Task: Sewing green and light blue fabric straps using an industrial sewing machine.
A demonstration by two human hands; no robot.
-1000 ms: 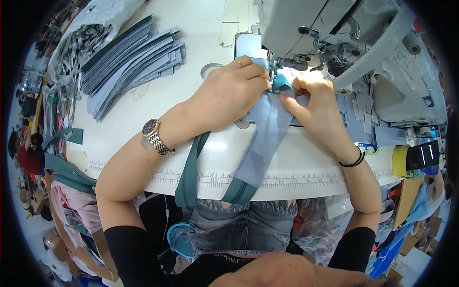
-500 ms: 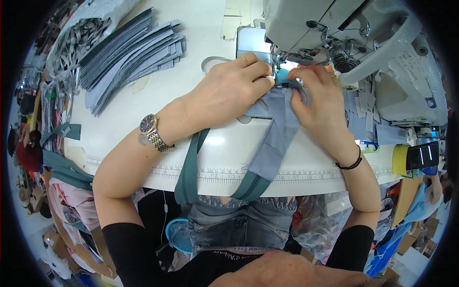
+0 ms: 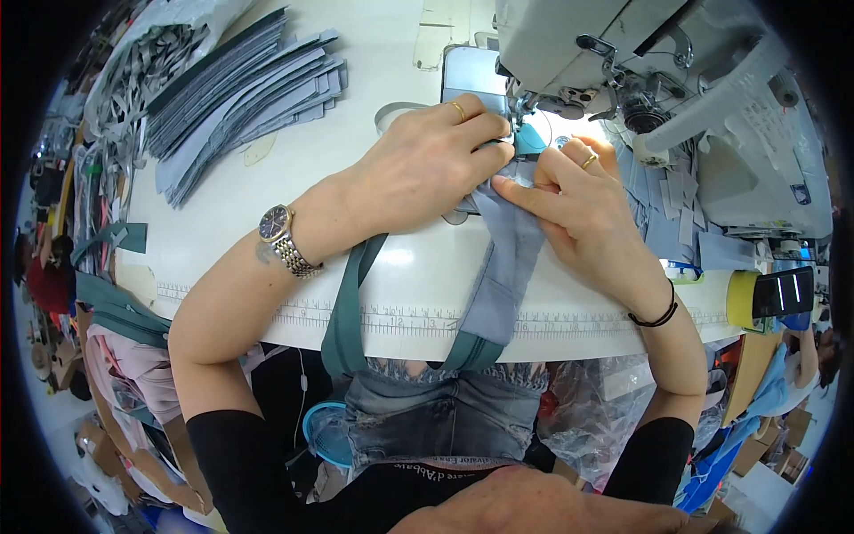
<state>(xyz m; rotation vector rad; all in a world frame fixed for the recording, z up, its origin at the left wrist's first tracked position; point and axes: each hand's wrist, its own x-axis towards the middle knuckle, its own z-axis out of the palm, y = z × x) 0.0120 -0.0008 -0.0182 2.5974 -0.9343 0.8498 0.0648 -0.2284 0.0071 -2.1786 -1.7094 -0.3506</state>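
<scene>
At the sewing machine [image 3: 578,62], my left hand [image 3: 436,160] is closed, its fingertips pinching the grey fabric strip [image 3: 503,276] just left of the presser foot. My right hand [image 3: 583,191] lies on the strip's right side, fingers curled and thumb pressed against the cloth near the needle area. A small teal piece [image 3: 532,135] shows beside the foot, with a thread over it. The strip runs toward me, overlapping a dark green zipper tape [image 3: 473,351] at the table edge. Another length of green tape [image 3: 347,307] hangs below my left wrist. My fingers partly hide the cloth's top end.
A fanned stack of grey fabric pieces [image 3: 249,98] lies at the far left, beside a plastic bag of strips [image 3: 160,67]. A printed ruler [image 3: 400,319] follows the table's near edge. Grey scraps [image 3: 680,191] and a yellow roll [image 3: 740,298] are at right.
My right hand has drawn slightly nearer, its fingers curling and its thumb shifting left onto the strip. The strip's upper part is narrower and more bunched. My left hand stays almost in place.
</scene>
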